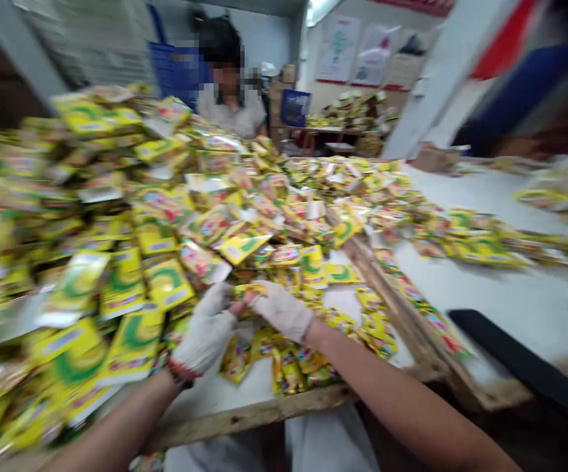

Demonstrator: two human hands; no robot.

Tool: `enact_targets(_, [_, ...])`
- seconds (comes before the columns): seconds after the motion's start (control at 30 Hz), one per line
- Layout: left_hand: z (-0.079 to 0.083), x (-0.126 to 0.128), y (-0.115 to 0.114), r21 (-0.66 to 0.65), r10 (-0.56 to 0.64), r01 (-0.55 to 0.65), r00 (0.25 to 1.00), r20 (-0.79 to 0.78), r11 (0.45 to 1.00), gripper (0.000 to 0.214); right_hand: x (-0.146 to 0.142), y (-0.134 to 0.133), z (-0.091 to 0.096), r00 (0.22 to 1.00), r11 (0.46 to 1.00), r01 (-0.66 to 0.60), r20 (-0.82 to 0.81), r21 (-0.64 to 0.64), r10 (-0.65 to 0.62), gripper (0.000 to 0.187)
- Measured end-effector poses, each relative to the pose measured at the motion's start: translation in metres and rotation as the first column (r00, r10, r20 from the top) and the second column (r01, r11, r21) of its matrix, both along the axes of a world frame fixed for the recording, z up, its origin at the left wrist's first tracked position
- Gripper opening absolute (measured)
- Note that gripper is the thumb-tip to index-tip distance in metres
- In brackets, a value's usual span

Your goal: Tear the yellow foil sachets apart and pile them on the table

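Both my hands wear white knit gloves. My left hand and my right hand meet at the near edge of a big heap of yellow and green sachets. Between their fingertips they pinch one small yellow sachet. More loose sachets lie on the white tabletop just under my wrists. The picture is smeared by motion, so the print on the packets is unreadable.
A wooden rail edges the table in front of me, and another wooden strip runs off to the right. A black bar lies at the right. A person sits across the heap. Sachets spread over the white table.
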State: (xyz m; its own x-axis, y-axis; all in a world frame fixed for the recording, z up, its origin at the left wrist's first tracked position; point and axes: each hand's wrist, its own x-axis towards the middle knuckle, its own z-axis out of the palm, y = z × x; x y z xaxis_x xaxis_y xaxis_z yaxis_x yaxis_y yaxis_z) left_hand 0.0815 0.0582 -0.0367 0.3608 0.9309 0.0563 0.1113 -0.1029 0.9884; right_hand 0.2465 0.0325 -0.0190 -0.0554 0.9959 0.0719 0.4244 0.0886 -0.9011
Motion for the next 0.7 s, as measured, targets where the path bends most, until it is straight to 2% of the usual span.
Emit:
enact_targets(0.03, [0.003, 0.001, -0.002, 0.054, -0.021, 0.022, 0.999, -0.030, 0.998, 0.032, 0.001, 0.000, -0.001, 1.000, 1.000, 0.021, -0.021, -0.009, -0.022, 0.017])
enact_targets(0.1, [0.004, 0.004, -0.003, 0.173, 0.013, 0.007, 0.993, -0.115, 0.985, 0.024, 0.002, 0.000, -0.002, 0.997, 0.997, 0.066, -0.034, -0.032, -0.067, 0.017])
enact_targets(0.17, [0.006, 0.002, -0.001, 0.292, 0.091, -0.023, 0.971, -0.221, 0.956, 0.019, 0.003, -0.001, 0.001, 0.993, 0.994, 0.109, -0.049, -0.031, -0.111, 0.018])
enact_targets(0.23, [0.014, -0.006, 0.004, 0.446, 0.217, -0.045, 0.915, -0.341, 0.894, 0.015, 0.006, -0.003, 0.007, 0.981, 0.985, 0.174, -0.083, -0.007, -0.174, 0.017])
enact_targets(0.3, [0.025, -0.016, 0.014, 0.609, 0.366, 0.003, 0.797, -0.481, 0.793, 0.014, 0.009, -0.007, 0.014, 0.965, 0.978, 0.207, -0.160, -0.022, -0.208, 0.015])
enact_targets(0.37, [0.036, -0.024, 0.030, 0.712, 0.495, 0.148, 0.622, -0.606, 0.686, 0.022, 0.011, -0.010, 0.019, 0.941, 0.975, 0.203, -0.258, -0.094, -0.221, 0.014])
enact_targets(0.43, [0.044, -0.028, 0.051, 0.731, 0.571, 0.319, 0.467, -0.675, 0.603, 0.033, 0.012, -0.011, 0.022, 0.911, 0.963, 0.199, -0.328, -0.180, -0.249, 0.014])
enact_targets(0.47, [0.046, -0.029, 0.061, 0.722, 0.592, 0.385, 0.413, -0.692, 0.575, 0.037, 0.012, -0.011, 0.022, 0.902, 0.958, 0.201, -0.343, -0.206, -0.263, 0.014])
enact_targets(0.53, [0.051, -0.030, 0.075, 0.694, 0.608, 0.475, 0.349, -0.713, 0.541, 0.043, 0.013, -0.009, 0.021, 0.895, 0.952, 0.212, -0.347, -0.221, -0.280, 0.015])
enact_targets(0.6, [0.057, -0.030, 0.079, 0.685, 0.610, 0.505, 0.337, -0.717, 0.525, 0.044, 0.013, -0.008, 0.020, 0.895, 0.956, 0.216, -0.351, -0.198, -0.275, 0.017])
enact_targets(0.7, [0.069, -0.028, 0.063, 0.713, 0.601, 0.482, 0.395, -0.695, 0.509, 0.045, 0.015, -0.009, 0.023, 0.862, 0.963, 0.230, -0.430, -0.140, -0.268, 0.030])
